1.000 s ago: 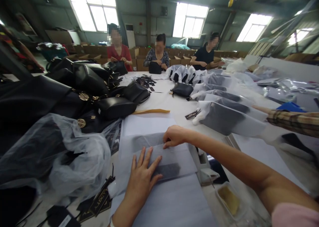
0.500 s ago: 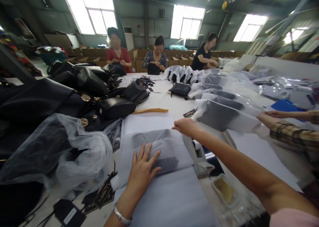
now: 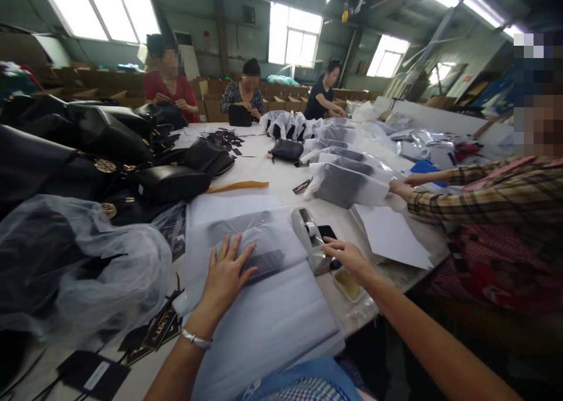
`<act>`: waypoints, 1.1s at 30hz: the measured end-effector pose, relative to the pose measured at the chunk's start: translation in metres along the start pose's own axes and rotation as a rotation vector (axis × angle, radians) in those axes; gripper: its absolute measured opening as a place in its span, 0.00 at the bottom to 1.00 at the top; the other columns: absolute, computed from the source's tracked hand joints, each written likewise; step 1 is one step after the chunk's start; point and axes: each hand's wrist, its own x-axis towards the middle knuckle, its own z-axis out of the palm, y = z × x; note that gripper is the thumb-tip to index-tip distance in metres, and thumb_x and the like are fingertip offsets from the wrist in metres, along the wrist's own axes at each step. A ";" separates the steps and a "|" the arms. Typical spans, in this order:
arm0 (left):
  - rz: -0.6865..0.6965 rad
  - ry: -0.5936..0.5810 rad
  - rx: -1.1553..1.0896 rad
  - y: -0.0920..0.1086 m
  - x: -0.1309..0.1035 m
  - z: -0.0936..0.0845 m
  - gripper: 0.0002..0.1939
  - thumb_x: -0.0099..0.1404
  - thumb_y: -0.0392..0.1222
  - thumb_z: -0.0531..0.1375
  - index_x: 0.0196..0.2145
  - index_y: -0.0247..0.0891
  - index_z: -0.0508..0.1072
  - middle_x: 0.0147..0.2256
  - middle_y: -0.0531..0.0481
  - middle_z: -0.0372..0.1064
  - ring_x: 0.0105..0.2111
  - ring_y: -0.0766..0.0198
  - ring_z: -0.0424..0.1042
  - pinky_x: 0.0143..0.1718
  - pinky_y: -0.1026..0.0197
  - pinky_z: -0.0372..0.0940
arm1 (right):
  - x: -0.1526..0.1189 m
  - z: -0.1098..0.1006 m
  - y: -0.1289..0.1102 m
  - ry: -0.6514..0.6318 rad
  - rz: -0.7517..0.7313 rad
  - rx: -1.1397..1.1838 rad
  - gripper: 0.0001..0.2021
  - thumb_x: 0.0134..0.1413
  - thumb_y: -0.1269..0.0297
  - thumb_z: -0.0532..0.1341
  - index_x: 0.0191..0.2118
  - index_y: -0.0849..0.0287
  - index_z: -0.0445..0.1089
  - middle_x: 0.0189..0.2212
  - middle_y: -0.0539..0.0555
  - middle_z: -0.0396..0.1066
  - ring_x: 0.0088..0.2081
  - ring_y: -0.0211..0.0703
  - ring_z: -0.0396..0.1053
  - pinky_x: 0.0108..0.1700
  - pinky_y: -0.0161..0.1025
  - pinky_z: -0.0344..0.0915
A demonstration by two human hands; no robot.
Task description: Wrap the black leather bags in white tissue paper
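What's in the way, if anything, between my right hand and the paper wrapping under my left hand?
The grey tape dispenser stands between your right hand and the paper wrapping. Nothing visible separates your left hand from the wrapping.

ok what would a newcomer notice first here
The heap of black bags at left, with its round gold ornaments, stands out first. In the middle, the left hand lies spread on a whitish sheet with something dark under it; the right hand is by a grey tape dispenser.
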 end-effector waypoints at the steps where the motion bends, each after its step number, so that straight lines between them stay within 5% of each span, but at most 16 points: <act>1: -0.001 -0.006 0.000 0.000 0.000 -0.001 0.26 0.68 0.49 0.58 0.62 0.50 0.64 0.68 0.40 0.50 0.67 0.38 0.47 0.58 0.31 0.56 | -0.004 0.002 -0.003 0.018 0.005 0.040 0.22 0.51 0.42 0.61 0.30 0.59 0.80 0.56 0.63 0.70 0.58 0.56 0.67 0.57 0.48 0.63; 7: 0.000 -0.014 -0.013 -0.001 -0.002 0.000 0.25 0.68 0.49 0.58 0.62 0.51 0.64 0.68 0.40 0.49 0.67 0.38 0.46 0.58 0.31 0.55 | -0.041 0.001 -0.017 0.211 0.012 0.332 0.17 0.44 0.48 0.70 0.34 0.56 0.81 0.55 0.59 0.70 0.58 0.54 0.66 0.62 0.47 0.58; 14: 0.006 -0.002 -0.009 -0.002 -0.002 0.004 0.26 0.69 0.50 0.57 0.63 0.51 0.63 0.68 0.40 0.49 0.67 0.39 0.46 0.58 0.31 0.55 | -0.067 0.006 0.003 0.038 0.270 0.421 0.24 0.48 0.41 0.66 0.35 0.61 0.79 0.37 0.60 0.78 0.34 0.46 0.76 0.39 0.40 0.73; 19: 0.004 -0.005 -0.026 -0.003 -0.002 0.002 0.26 0.68 0.49 0.58 0.63 0.51 0.63 0.68 0.40 0.49 0.67 0.38 0.46 0.58 0.31 0.55 | -0.053 0.005 0.021 0.021 0.101 0.094 0.22 0.52 0.43 0.61 0.30 0.60 0.78 0.26 0.57 0.77 0.24 0.44 0.72 0.27 0.39 0.69; 24: 0.003 -0.017 -0.052 -0.004 -0.001 0.001 0.26 0.68 0.50 0.58 0.63 0.51 0.64 0.68 0.41 0.48 0.68 0.38 0.45 0.58 0.31 0.54 | -0.047 -0.028 0.020 0.095 -0.069 -0.158 0.10 0.51 0.54 0.63 0.30 0.53 0.79 0.29 0.55 0.77 0.33 0.51 0.73 0.37 0.43 0.67; 29: 0.006 -0.013 -0.202 -0.016 0.004 -0.003 0.32 0.69 0.52 0.56 0.67 0.45 0.54 0.67 0.41 0.52 0.68 0.43 0.47 0.61 0.37 0.55 | -0.040 -0.060 -0.018 -0.062 -0.515 -0.663 0.12 0.62 0.64 0.55 0.41 0.50 0.78 0.35 0.55 0.77 0.35 0.46 0.73 0.37 0.38 0.63; 33: -0.039 -0.001 -0.367 -0.029 0.009 -0.015 0.28 0.72 0.45 0.49 0.68 0.41 0.52 0.68 0.42 0.50 0.65 0.53 0.56 0.61 0.49 0.59 | -0.012 -0.048 -0.070 -0.259 -0.767 -0.677 0.12 0.65 0.62 0.55 0.41 0.50 0.77 0.33 0.54 0.77 0.35 0.43 0.72 0.38 0.36 0.62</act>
